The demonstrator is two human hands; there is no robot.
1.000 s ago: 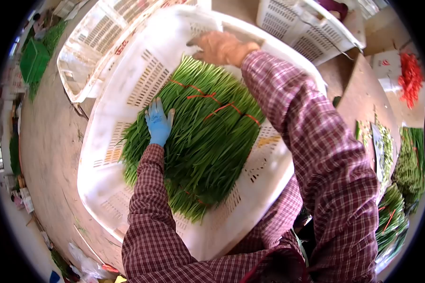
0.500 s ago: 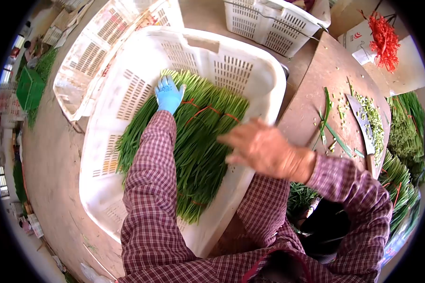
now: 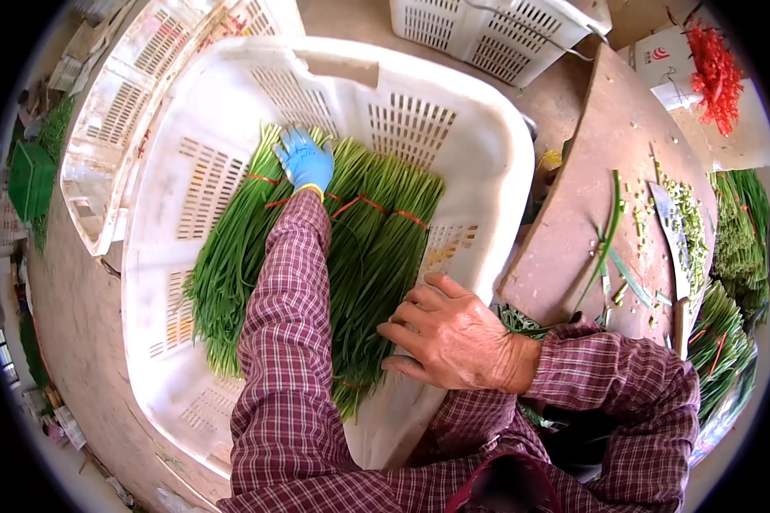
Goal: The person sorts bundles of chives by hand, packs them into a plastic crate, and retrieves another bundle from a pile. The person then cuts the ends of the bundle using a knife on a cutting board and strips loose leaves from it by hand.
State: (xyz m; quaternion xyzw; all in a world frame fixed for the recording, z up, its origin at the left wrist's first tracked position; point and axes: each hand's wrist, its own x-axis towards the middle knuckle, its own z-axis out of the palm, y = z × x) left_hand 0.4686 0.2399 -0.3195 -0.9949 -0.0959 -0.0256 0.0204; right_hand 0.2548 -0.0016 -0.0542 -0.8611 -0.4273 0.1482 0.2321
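Bundles of garlic chives [image 3: 376, 231], tied with red bands, lie side by side in a large white plastic crate [image 3: 496, 171]. Their pale cut ends point away from me and the green leaves towards me. My left hand [image 3: 304, 160], in a blue glove, rests open on the cut ends, fingers stretched out over the bundles. Bare and slightly bent at the fingers, my right hand [image 3: 453, 338] is open at the right side of the bundles, near the crate's right wall. Its fingertips are close to the leaves; whether they touch cannot be told.
Right of the crate is a board [image 3: 565, 231] with a knife [image 3: 672, 235] and chopped chive ends [image 3: 689, 214]. More chive bundles [image 3: 723, 333] lie beyond it. Other white crates [image 3: 115, 128] stand at the upper left and top. Red ties [image 3: 714, 81] hang at the upper right.
My right hand has come down and nearer to me along the bundles' right side. The leftmost bundle now lies further left, its red band showing. My left hand stays on the cut ends.
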